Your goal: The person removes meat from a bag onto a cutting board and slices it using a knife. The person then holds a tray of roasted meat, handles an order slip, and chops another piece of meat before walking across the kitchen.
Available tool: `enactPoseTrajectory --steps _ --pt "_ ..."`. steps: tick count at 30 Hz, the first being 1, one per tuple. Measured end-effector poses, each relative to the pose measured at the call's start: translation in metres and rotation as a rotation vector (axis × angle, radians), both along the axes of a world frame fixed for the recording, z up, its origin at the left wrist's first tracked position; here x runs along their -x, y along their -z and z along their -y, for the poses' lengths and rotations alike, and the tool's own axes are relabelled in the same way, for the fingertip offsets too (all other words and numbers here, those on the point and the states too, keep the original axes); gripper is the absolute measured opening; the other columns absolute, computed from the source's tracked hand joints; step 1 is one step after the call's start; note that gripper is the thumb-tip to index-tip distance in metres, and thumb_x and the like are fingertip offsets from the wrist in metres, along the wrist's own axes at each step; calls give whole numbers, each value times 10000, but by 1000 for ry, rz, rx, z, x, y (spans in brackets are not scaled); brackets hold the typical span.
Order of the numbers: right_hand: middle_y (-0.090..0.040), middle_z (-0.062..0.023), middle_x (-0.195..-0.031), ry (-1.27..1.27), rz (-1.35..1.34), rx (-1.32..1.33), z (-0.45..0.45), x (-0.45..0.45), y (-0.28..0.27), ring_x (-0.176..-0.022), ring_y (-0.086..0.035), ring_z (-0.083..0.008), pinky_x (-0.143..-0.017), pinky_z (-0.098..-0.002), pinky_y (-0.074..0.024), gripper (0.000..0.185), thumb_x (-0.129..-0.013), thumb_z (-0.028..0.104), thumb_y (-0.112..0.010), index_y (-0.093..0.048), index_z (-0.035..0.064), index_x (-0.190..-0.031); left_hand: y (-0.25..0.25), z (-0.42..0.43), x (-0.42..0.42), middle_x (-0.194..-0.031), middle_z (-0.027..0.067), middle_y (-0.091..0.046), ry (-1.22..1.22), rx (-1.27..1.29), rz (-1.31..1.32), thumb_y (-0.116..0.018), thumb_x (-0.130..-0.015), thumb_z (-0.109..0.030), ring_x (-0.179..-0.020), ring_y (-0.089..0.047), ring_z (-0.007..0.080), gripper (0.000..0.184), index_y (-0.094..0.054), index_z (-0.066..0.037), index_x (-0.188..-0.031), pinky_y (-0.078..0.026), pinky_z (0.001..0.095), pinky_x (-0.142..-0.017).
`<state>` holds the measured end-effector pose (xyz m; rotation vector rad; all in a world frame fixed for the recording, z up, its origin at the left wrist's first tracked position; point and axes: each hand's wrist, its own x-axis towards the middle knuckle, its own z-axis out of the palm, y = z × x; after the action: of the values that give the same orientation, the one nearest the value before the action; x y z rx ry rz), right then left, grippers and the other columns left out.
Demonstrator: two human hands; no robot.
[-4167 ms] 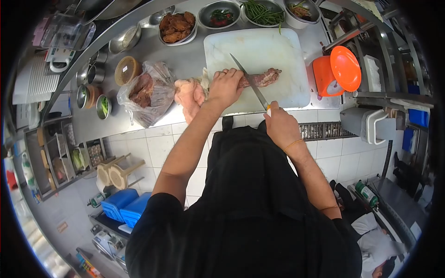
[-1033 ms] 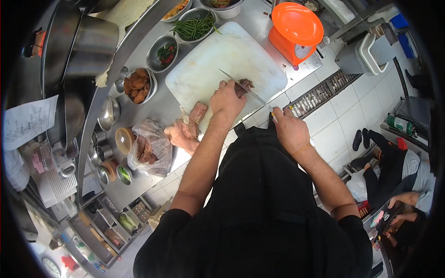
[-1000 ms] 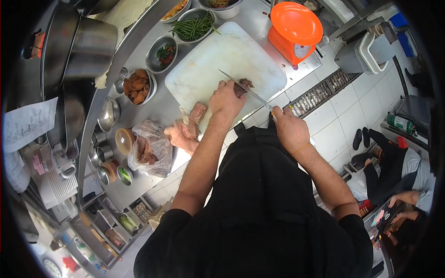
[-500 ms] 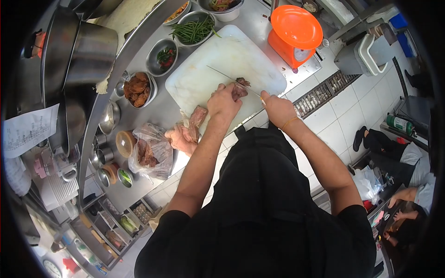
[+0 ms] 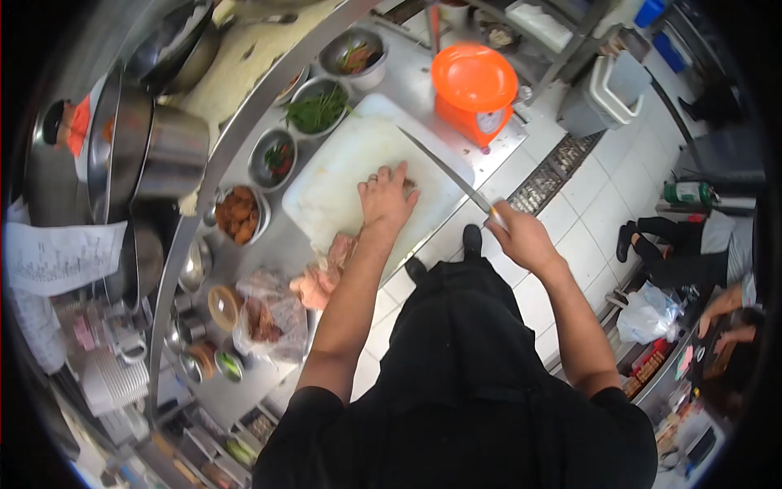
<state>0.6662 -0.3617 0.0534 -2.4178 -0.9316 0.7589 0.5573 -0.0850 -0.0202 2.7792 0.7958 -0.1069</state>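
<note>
My right hand [image 5: 524, 238] grips the handle of a long knife [image 5: 444, 169]. Its blade slants up and left over the right part of a white cutting board [image 5: 326, 179]. My left hand [image 5: 385, 197] lies palm down on the board, fingers spread. A small dark piece of meat [image 5: 410, 186] shows between its thumb and forefinger, mostly hidden by the hand. Under my left forearm, a larger chunk of meat [image 5: 340, 247] lies at the board's near left corner, beside a paler piece of raw meat [image 5: 311, 287].
A bowl of browned pieces [image 5: 238, 215], a bowl of green beans [image 5: 318, 110] and other bowls line the left side. A plastic bag of meat [image 5: 265, 318] lies nearer me. An orange scale [image 5: 475, 90] stands beyond the board. Other people work at far right.
My right hand has drawn the knife away from the meat, up and to the right. My left hand has spread its fingers over the small piece. The view has shifted.
</note>
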Motion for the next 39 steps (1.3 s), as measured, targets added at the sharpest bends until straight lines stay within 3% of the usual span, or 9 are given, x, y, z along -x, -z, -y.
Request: enactPoseTrajectory --steps 5,9,12,15,21,26,31,35,39 --pt "-714 -268 -967 112 -89 145 133 30 -25 -974 -673 -479 -850 -554 -521 365 -997 323 -656 -601 56 -1239 35 -7 -21 -1049 131 -691 69 125 191 -704 -841 -140 -1005 -683 352 148 -716 -100 -982 -537 488 -896" --pt "-724 -208 -903 313 -409 177 223 50 -21 -808 -715 -372 -716 -472 -561 373 -993 337 -663 -605 45 -1219 19 20 -11 -984 128 -717 143 398 227 -700 -899 -138 -878 -699 315 177 -728 -44 -1047 -570 420 -818" --pt "-693 -130 -808 482 -646 192 279 41 36 -634 -681 -196 -540 -380 -539 372 -987 315 -673 -620 24 -1213 25 82 -27 -968 32 -710 -12 1226 55 -687 -979 -179 -813 -657 169 169 -718 -84 -1115 -530 319 -756" --pt "-690 -136 -779 584 -598 109 323 19 111 -630 -684 -214 -553 -393 -544 373 -985 295 -676 -623 5 -1214 35 161 -82 -948 -4 -684 -379 1930 -63 -674 -994 -190 -747 -590 99 150 -686 -101 -1114 -464 247 -696" --pt "-686 -139 -757 692 -556 103 379 -59 135 -604 -669 -234 -589 -398 -543 310 -983 269 -694 -625 8 -1134 33 311 -360 -1075 34 -666 -145 1989 37 -620 -1022 -158 -995 -678 176 184 -611 -90 -1193 -575 315 -846" --pt "-672 -121 -726 703 -389 123 424 -92 148 -581 -651 -248 -574 -390 -530 258 -983 241 -695 -617 17 -1084 -55 391 -527 -1578 192 -428 3 1758 93 -807 -933 -330 -1394 -494 314 954 -229 -26 -1630 -556 417 -997" --pt "-666 -127 -736 712 -614 106 429 -109 145 -571 -637 -215 -574 -396 -527 285 -970 250 -710 -613 10 -1089 -63 399 -452 -1411 130 -586 364 1522 63 -812 -933 -279 -1039 -656 179 747 -450 -40 -1541 -546 321 -892" --pt "-625 -70 -690 563 -625 70 412 -122 144 -528 -570 -158 -508 -345 -485 246 -999 238 -703 -570 32 -1007 -10 334 -282 -1254 66 -639 262 1058 310 -777 -940 -193 -825 -621 85 501 -618 -87 -1403 -538 255 -755" --pt "-600 -47 -671 348 -661 56 366 -151 103 -517 -541 -125 -491 -319 -462 228 -1021 229 -688 -563 40 -995 19 213 -109 -1208 152 -615 -74 114 366 -759 -863 -134 -1083 -626 331 453 -630 -54 -1289 -538 451 -904"
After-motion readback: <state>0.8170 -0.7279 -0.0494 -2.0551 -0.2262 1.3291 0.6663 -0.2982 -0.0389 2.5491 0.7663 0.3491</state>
